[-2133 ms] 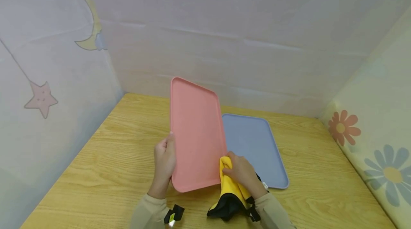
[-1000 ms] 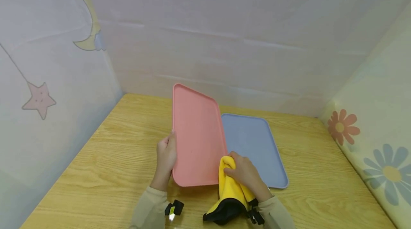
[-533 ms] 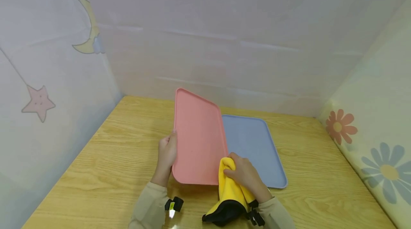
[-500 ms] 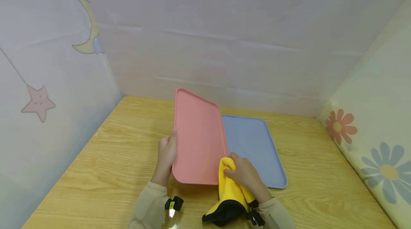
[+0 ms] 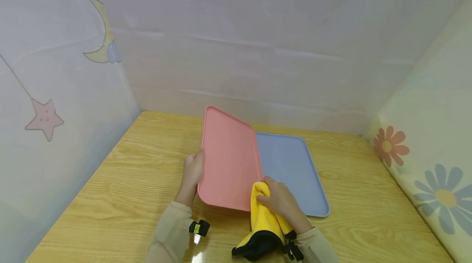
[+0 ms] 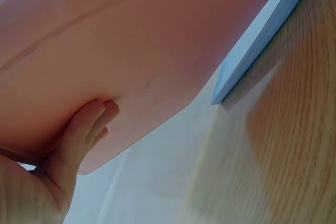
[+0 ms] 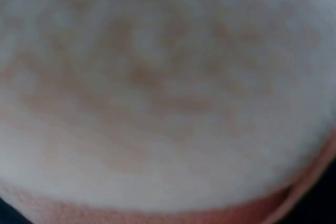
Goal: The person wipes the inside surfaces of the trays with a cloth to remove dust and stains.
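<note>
A pink rectangular tray (image 5: 230, 160) is held up at a tilt above the table in the head view. My left hand (image 5: 193, 171) grips its left edge, thumb on the front. In the left wrist view, the fingers (image 6: 86, 124) press against the tray's underside (image 6: 147, 45). At the tray's lower right corner, my right hand (image 5: 282, 199) holds a yellow cloth with a black border (image 5: 262, 218), which hangs down toward the table. Whether the right fingers also grip the tray edge behind the cloth is hidden. The right wrist view is a close blur.
A blue tray (image 5: 291, 168) lies flat on the wooden table (image 5: 110, 189), partly behind the pink tray and the right hand. A pale fabric backdrop (image 5: 239, 50) stands along the back and both sides.
The pink tray's upper end has sunk lower and tilted further back, its near edge rising slightly. The right hand stays at the corner with the cloth; the blue tray has not moved.
</note>
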`<state>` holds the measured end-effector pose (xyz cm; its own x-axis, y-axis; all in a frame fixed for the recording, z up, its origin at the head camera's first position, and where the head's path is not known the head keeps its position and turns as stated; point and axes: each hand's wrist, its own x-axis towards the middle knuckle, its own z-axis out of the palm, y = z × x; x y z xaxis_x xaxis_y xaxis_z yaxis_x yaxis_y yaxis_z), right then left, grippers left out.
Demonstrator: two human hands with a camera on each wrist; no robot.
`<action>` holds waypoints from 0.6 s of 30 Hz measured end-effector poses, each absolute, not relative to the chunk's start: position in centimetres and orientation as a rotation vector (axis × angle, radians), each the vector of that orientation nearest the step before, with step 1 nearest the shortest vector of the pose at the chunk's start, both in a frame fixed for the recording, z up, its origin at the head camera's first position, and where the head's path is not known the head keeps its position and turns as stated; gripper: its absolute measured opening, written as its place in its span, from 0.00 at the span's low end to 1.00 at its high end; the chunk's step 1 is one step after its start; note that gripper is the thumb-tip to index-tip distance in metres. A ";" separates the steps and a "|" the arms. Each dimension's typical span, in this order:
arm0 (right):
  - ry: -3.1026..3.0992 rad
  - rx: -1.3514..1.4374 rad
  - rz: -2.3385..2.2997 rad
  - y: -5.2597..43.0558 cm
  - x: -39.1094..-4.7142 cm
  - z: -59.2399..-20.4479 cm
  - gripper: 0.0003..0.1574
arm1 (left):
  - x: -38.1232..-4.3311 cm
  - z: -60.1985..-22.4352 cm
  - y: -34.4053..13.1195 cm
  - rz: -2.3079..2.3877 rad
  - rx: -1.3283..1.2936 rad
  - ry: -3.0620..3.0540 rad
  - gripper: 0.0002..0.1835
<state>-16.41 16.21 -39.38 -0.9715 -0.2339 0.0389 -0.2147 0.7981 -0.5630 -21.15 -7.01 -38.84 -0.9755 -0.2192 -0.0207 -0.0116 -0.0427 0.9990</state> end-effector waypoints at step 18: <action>2.936 -0.366 -0.918 16.3 -16.5 -39.5 0.12 | -23.1 -39.5 -7.1 -2.157 0.327 -2.149 0.24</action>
